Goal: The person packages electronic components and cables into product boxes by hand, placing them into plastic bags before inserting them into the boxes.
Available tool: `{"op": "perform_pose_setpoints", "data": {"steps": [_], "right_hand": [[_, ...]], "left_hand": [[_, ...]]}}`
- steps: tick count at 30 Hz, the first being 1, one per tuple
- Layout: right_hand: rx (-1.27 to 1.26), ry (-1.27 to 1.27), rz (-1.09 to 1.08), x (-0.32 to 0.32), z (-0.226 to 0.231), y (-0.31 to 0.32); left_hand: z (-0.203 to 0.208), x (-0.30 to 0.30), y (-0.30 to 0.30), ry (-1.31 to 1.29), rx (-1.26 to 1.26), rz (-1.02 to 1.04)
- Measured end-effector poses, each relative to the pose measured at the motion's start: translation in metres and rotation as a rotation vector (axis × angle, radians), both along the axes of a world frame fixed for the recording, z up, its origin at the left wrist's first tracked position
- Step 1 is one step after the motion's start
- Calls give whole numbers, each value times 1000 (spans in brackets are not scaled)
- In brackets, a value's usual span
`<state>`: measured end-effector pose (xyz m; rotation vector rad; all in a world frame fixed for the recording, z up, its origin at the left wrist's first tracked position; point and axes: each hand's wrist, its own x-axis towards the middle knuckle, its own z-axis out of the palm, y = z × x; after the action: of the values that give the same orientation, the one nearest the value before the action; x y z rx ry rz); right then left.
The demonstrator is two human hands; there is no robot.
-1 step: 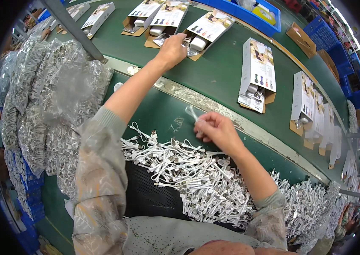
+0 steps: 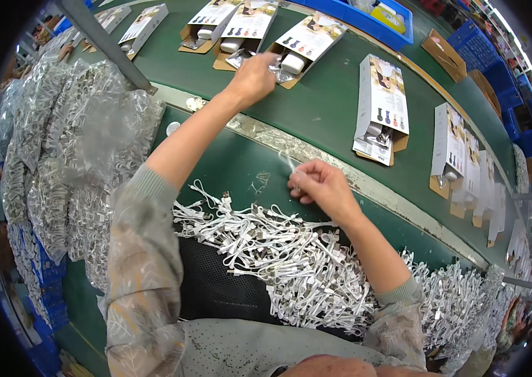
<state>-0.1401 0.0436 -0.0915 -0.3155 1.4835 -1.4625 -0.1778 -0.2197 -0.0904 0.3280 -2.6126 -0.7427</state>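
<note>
Reaching out at twelve o'clock, left hand point(image 2: 254, 76) presses closed fingers onto clear plastic bag point(image 2: 241, 58) at open box point(image 2: 303, 45) on green belt point(image 2: 316, 119). At three o'clock of it, right hand point(image 2: 319, 185) pinches thin white cable point(image 2: 291, 164), fingers closed. Pile of white cables point(image 2: 278, 251) lies at six o'clock, near torso.

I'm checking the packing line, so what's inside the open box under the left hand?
The left hand covers the open box mouth. A white rounded item and clear plastic wrap show there; anything deeper is hidden.
</note>
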Motion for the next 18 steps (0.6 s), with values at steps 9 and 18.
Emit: {"op": "perform_pose_setpoints", "data": {"steps": [9,18], "right_hand": [[41,132,-51,-4,-20,-2],[-53,-264,-223,-42,5,8]], "left_hand": [[32,107,73,-443,493,-229],[47,155,112,-803,-66,-593]]}}
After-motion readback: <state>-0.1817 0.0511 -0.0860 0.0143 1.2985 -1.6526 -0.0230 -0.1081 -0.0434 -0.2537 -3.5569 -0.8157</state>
